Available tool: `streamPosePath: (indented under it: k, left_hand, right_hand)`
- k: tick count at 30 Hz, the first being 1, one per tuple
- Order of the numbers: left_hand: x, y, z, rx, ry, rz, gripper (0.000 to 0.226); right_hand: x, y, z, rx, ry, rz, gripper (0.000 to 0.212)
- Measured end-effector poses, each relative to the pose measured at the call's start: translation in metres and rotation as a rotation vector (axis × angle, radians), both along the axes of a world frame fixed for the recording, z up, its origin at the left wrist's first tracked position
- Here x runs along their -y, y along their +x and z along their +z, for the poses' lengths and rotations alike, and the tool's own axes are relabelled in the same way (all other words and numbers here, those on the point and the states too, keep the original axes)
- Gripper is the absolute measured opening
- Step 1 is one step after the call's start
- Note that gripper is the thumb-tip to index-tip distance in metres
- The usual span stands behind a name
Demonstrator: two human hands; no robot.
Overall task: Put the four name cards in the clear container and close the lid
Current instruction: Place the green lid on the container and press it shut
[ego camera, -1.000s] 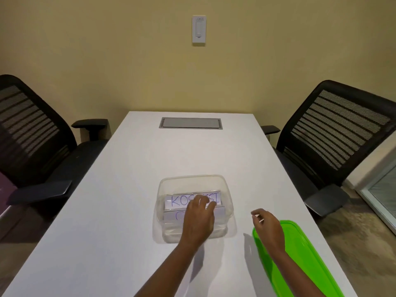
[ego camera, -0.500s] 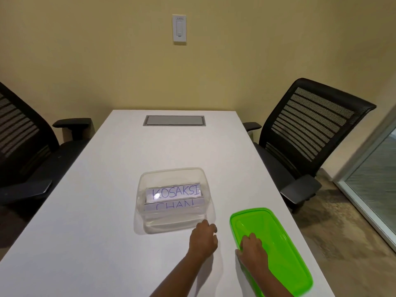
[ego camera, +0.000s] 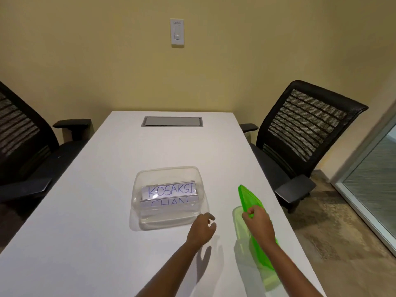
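The clear container (ego camera: 169, 174) stands open on the white table (ego camera: 107, 211). Inside it lie name cards; the top one reads KOSAKSI (ego camera: 171, 190) and the one in front reads CHAN (ego camera: 169, 204). Any cards beneath them are hidden. My right hand (ego camera: 258, 224) grips the green lid (ego camera: 249, 200) by its left edge and holds it tilted up on its side, to the right of the container. My left hand (ego camera: 202, 229) hovers just off the container's front right corner, fingers loosely curled and holding nothing.
Black mesh office chairs stand at the left (ego camera: 23, 142) and right (ego camera: 304, 136) of the table. A grey cable hatch (ego camera: 172, 121) is set into the table's far end. A glass partition (ego camera: 372, 185) runs along the right.
My left hand came out of the container and drew back to its front right corner. My right hand took hold of the green lid and tipped it up off the table.
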State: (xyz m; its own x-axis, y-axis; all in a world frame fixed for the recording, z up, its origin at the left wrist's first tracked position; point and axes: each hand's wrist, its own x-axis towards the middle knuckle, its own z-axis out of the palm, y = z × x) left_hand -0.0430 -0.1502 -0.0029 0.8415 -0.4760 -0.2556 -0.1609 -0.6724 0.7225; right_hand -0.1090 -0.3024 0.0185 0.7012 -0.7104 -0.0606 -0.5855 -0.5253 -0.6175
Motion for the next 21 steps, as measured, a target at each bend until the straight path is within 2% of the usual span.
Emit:
streamPosePath:
  k: [3,6,8,11,14,16,19,21]
  left_hand:
    - [0.006,0.002,0.009,-0.091,-0.068,0.051,0.034]
    - [0.010,0.002,0.020,-0.232,-0.129,0.118,0.038]
    - [0.011,0.000,0.028,-0.362,-0.215,0.174,0.038]
    - [0.011,-0.001,0.043,-0.665,-0.411,0.263,0.032]
    - [0.010,0.003,0.052,-0.905,-0.746,0.356,0.039]
    - [0.009,0.009,0.055,-0.913,-0.925,0.427,0.043]
    - [-0.005,0.024,0.060,-0.814,-1.109,0.530,0.026]
    - [-0.019,0.037,0.065,-0.768,-1.184,0.582,0.027]
  right_hand:
    - [0.013,0.009,0.028,0.220,0.193,-0.074,0.010]
    - [0.020,0.020,0.053,0.442,0.436,-0.098,0.020]
    - [0.018,0.029,0.067,0.556,0.593,-0.126,0.015]
    - [0.009,0.042,0.080,0.679,0.781,-0.149,0.009]
    - [-0.005,0.050,0.087,0.764,0.970,-0.107,0.013]
    - [-0.016,0.053,0.090,0.785,1.062,-0.061,0.018]
    - [-0.027,0.058,0.091,0.752,1.111,0.026,0.018]
    - [-0.031,0.061,0.090,0.697,1.127,0.069,0.014]
